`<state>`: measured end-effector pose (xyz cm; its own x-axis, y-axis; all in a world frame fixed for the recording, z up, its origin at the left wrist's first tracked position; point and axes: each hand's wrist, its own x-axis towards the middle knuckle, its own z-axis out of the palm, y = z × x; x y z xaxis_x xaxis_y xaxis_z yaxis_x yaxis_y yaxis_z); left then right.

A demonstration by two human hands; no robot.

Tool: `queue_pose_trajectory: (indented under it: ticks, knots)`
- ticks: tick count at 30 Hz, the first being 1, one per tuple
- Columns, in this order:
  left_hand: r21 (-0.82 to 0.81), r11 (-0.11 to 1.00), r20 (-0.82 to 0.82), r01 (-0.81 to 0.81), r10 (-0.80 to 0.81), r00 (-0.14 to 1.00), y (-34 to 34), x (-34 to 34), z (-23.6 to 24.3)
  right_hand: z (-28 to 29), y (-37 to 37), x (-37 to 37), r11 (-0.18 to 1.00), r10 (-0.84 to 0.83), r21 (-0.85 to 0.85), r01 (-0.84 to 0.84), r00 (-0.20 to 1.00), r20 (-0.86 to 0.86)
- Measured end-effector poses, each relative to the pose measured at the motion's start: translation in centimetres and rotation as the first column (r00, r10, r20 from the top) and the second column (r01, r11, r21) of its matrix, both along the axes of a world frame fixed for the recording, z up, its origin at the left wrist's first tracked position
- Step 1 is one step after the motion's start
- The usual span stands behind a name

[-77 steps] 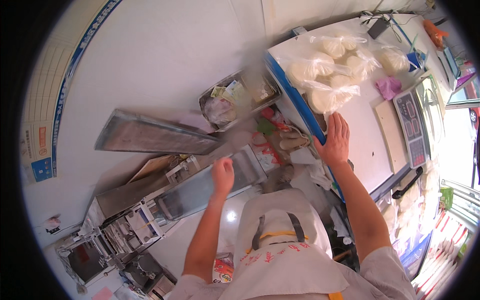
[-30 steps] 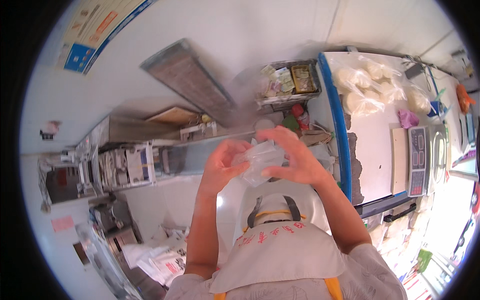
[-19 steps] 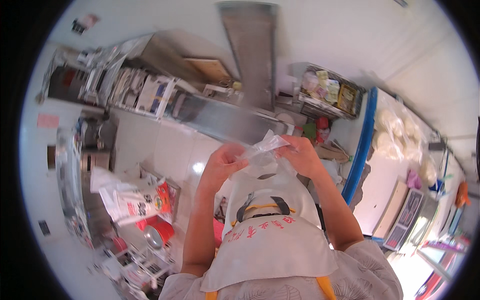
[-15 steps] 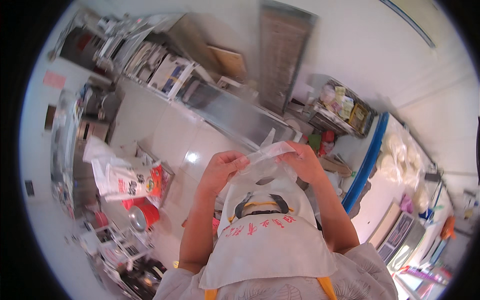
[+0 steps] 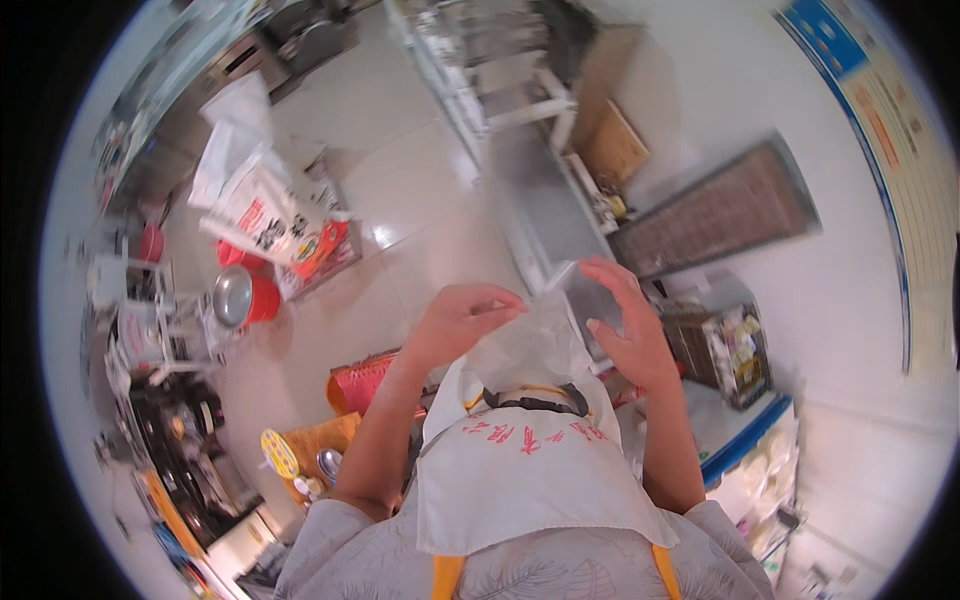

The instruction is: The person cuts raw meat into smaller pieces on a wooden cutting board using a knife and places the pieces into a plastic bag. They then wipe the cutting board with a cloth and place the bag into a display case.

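Note:
A thin clear plastic bag [image 5: 531, 343] hangs in front of my apron, between my two hands. My left hand [image 5: 462, 322] pinches its top edge with thumb and fingertips. On the other side, my right hand [image 5: 637, 335] has thumb and fingers spread apart, its fingertips close to the bag's raised corner. Whether those fingertips touch the film, I cannot tell. Behind the bag is my pale apron [image 5: 540, 490] with red lettering, a black buckle and yellow straps.
White sacks [image 5: 262, 205] stand on the tiled floor to the left, near a red pot [image 5: 262, 298]. Ahead runs a long metal-topped bench [image 5: 545, 210]. A crate of items [image 5: 735, 355] and a blue-edged table [image 5: 745, 440] are at the right. A dark board [image 5: 720, 205] leans on the wall.
My view has swung to the left, so the room has shifted right. My right hand has let go of its pinch on the bag and its fingers have spread. My left hand still pinches the bag.

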<state>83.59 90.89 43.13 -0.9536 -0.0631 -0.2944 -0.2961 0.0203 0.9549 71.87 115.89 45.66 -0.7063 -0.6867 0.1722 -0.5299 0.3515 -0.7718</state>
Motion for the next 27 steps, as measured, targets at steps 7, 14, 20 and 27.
queue_pose_trajectory:
  ticks: [7,14,20,27]
  knots:
    - [-0.3,0.942,-0.168,-0.152,0.105,0.98,-6.7,4.1,2.4,1.4,-16.5,-1.6,0.735,0.544,0.179,-0.654,0.727,0.42]
    - [0.001,0.759,-0.051,-0.651,0.651,0.758,-12.7,8.8,-0.9,-2.1,-27.8,-1.6,0.68,0.606,0.09,-0.728,0.627,0.49]
    - [0.575,0.39,0.174,-0.719,0.8,0.573,-18.2,11.7,-8.0,-5.7,-39.3,-3.1,0.631,0.502,-0.06,-0.774,0.347,0.792]
    - [0.216,0.227,0.115,-0.95,0.96,0.255,-26.1,9.7,-6.3,-6.5,-53.3,-5.1,0.408,0.537,-0.081,-0.909,0.167,0.827]
